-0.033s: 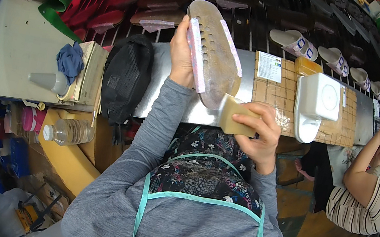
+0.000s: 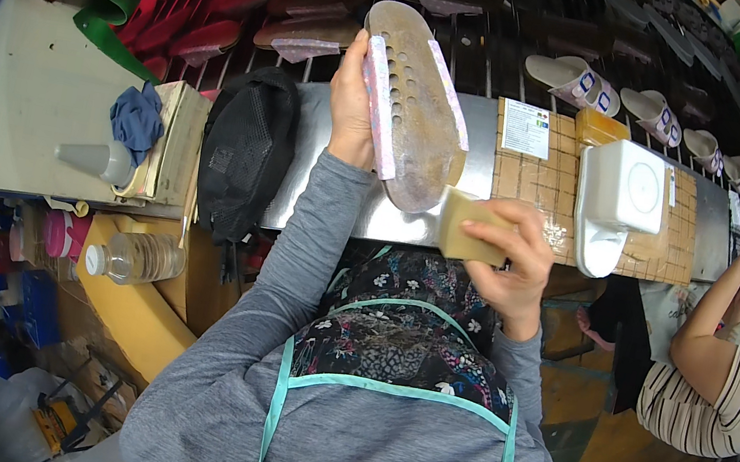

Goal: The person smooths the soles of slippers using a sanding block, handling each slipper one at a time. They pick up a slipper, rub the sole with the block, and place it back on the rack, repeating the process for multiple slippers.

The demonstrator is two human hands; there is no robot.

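Note:
My left hand [image 2: 351, 114] is closed on the left edge of a sandal sole [image 2: 422, 146], which I hold up with its dusty brown underside showing. Pink patterned strap material is folded over both long edges, and round holes run along the left part. In my right hand [image 2: 521, 258] a yellowish sponge block [image 2: 464, 230] is pinched between thumb and fingers. It sits just right of the sole's lower end; whether the two touch I cannot tell.
A metal bench [image 2: 296, 198] lies below my hands, with a black mesh bag [image 2: 247, 155] on its left. To the right stand a white container [image 2: 624, 192] and a yellow block [image 2: 601, 130]. Soles and sandals fill the rack [image 2: 479, 62] behind. A co-worker [image 2: 710, 380] holds a sandal at far right.
My right hand and the sponge block have shifted slightly right, away from the sole. My left hand and the sole are nearly still.

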